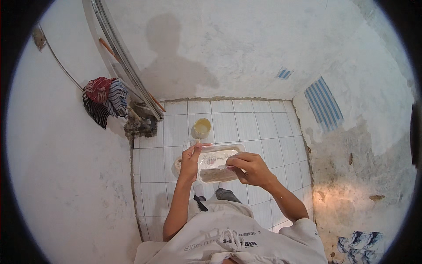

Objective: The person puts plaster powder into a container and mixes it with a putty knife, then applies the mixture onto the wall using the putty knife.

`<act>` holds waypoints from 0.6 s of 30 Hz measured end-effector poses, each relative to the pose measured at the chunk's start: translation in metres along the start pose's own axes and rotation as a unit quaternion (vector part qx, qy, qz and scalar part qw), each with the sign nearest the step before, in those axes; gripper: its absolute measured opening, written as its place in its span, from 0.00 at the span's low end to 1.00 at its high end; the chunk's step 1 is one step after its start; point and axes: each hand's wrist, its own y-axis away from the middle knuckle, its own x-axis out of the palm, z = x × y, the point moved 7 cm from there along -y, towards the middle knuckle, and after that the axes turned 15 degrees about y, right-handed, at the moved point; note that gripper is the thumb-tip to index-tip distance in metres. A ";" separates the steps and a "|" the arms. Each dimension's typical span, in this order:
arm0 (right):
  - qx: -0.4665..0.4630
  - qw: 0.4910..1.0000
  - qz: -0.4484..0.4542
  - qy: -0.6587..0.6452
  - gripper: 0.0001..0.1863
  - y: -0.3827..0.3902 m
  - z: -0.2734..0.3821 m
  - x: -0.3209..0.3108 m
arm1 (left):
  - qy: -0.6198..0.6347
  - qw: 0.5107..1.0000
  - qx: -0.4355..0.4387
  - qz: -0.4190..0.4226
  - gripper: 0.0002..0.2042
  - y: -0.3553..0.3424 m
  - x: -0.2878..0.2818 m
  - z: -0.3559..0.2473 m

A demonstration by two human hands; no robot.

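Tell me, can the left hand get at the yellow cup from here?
Probably yes: the yellow cup stands ahead of the left hand, with nothing visible blocking the way, though how far below it sits is unclear.

A pale rectangular tray (215,176) holds whitish matter (214,159).

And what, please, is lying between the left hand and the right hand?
In the head view, a pale rectangular tray fills most of the stretch between the left hand and the right hand.
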 end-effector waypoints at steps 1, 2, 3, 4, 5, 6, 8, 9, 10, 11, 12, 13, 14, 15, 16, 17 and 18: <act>-0.012 1.000 0.012 -0.005 0.14 0.000 0.004 0.000 | 0.000 1.000 -0.001 0.000 0.23 0.001 0.002 -0.001; -0.024 0.999 0.024 -0.010 0.13 0.000 0.007 0.002 | 0.015 1.000 -0.007 0.001 0.23 0.002 0.004 -0.003; -0.022 0.999 0.023 -0.009 0.13 0.000 0.006 0.004 | 0.030 0.999 -0.015 0.003 0.23 0.003 0.007 -0.004; -0.026 0.999 0.023 -0.001 0.12 0.001 0.006 0.009 | 0.029 0.999 -0.016 0.004 0.23 0.003 0.009 -0.004; -0.031 0.999 0.022 0.007 0.11 0.003 0.006 0.012 | 0.022 1.000 -0.017 0.005 0.23 0.002 0.010 -0.004; -0.031 0.999 0.022 0.006 0.11 0.003 0.005 0.012 | 0.016 1.000 -0.015 0.005 0.23 0.003 0.010 -0.005; -0.001 0.999 0.040 0.012 0.11 0.002 -0.004 0.013 | 0.016 1.000 -0.020 0.000 0.23 0.004 0.012 -0.005; -0.002 0.999 0.039 0.011 0.11 0.001 -0.005 0.009 | 0.016 1.000 -0.025 -0.005 0.23 0.004 0.012 -0.005; 0.000 1.000 -0.002 -0.023 0.13 -0.002 -0.006 -0.002 | 0.015 1.000 -0.025 -0.005 0.23 0.005 0.012 -0.005; 0.001 0.997 -0.043 -0.057 0.14 -0.005 -0.007 -0.012 | 0.002 1.000 -0.019 -0.002 0.23 0.005 0.013 -0.006; 0.001 0.997 -0.043 -0.057 0.14 -0.008 -0.008 -0.016 | -0.010 1.000 -0.014 0.002 0.23 0.006 0.015 -0.007; 0.017 0.998 -0.062 -0.003 0.14 -0.011 -0.012 -0.022 | -0.011 1.000 -0.014 0.002 0.23 0.008 0.018 -0.007; 0.033 0.995 -0.080 0.051 0.15 -0.012 -0.014 -0.027 | -0.007 1.000 -0.011 0.013 0.23 0.011 0.023 -0.008; 0.019 0.994 -0.072 0.080 0.16 -0.012 -0.015 -0.021 | -0.003 1.000 -0.009 0.027 0.23 0.011 0.028 -0.010; 0.020 0.994 -0.074 0.082 0.16 -0.009 -0.017 -0.016 | -0.004 1.000 -0.009 0.029 0.23 0.010 0.028 -0.009; 0.003 0.993 -0.069 0.099 0.16 -0.003 -0.013 -0.009 | -0.016 0.999 -0.001 0.028 0.23 0.008 0.025 -0.007; -0.017 0.991 -0.064 0.115 0.17 0.001 -0.009 -0.003 | -0.027 0.999 0.009 0.022 0.23 0.007 0.022 -0.007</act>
